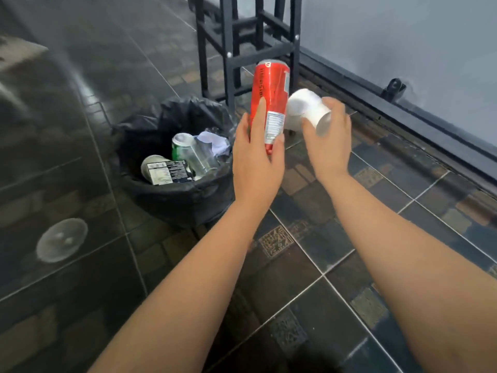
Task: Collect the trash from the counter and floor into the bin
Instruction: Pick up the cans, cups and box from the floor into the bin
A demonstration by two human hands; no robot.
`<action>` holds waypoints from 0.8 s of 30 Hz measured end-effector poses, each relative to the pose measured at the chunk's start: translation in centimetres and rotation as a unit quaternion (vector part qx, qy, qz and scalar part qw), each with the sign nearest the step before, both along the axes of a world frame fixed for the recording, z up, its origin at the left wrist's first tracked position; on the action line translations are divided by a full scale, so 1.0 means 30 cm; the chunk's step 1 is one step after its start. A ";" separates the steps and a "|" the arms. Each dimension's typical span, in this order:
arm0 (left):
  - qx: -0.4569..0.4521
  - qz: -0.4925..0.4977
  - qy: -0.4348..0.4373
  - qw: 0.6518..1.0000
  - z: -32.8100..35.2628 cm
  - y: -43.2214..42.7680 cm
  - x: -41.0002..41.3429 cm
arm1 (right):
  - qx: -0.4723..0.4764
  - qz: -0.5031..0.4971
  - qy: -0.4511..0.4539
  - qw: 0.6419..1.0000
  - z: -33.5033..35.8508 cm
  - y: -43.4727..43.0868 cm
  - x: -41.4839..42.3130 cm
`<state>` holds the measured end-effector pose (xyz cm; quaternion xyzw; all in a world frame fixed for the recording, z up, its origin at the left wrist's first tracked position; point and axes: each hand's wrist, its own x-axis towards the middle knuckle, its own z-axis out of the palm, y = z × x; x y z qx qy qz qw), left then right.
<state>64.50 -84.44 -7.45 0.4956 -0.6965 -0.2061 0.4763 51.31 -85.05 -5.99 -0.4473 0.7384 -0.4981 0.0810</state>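
My left hand (pixel 255 162) grips a tall red can (pixel 270 98), held nearly upright just right of the bin. In my right hand (pixel 329 141) is a white paper cup (pixel 306 106), tipped on its side with its mouth toward me. The bin (pixel 172 200), lined with a black bag, stands on the floor left of both hands. It holds a green can (pixel 180 146), a clear plastic bottle (pixel 199 157), a dark carton (pixel 168 172) and white crumpled paper (pixel 215 142). A clear plastic lid (pixel 61 243) lies on the floor tiles at the left.
A black metal stool frame (pixel 242 44) stands just behind the bin and the hands. A grey wall with a dark base rail (pixel 403 103) runs along the right. Dark patterned tiles (pixel 309 278) cover the floor.
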 end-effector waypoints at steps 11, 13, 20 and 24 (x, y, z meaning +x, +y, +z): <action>0.081 0.229 -0.119 0.963 -0.017 -0.116 0.427 | -0.030 0.170 -0.010 0.985 0.010 -0.169 0.351; 0.102 0.248 -0.142 0.953 -0.031 -0.130 0.473 | -0.010 0.190 -0.003 0.982 -0.014 -0.193 0.388; 0.147 0.264 -0.207 0.931 -0.055 -0.193 0.572 | 0.021 0.208 0.074 0.975 -0.056 -0.279 0.508; 0.164 0.221 -0.240 0.931 -0.062 -0.221 0.600 | 0.142 0.200 0.239 0.940 -0.110 -0.325 0.535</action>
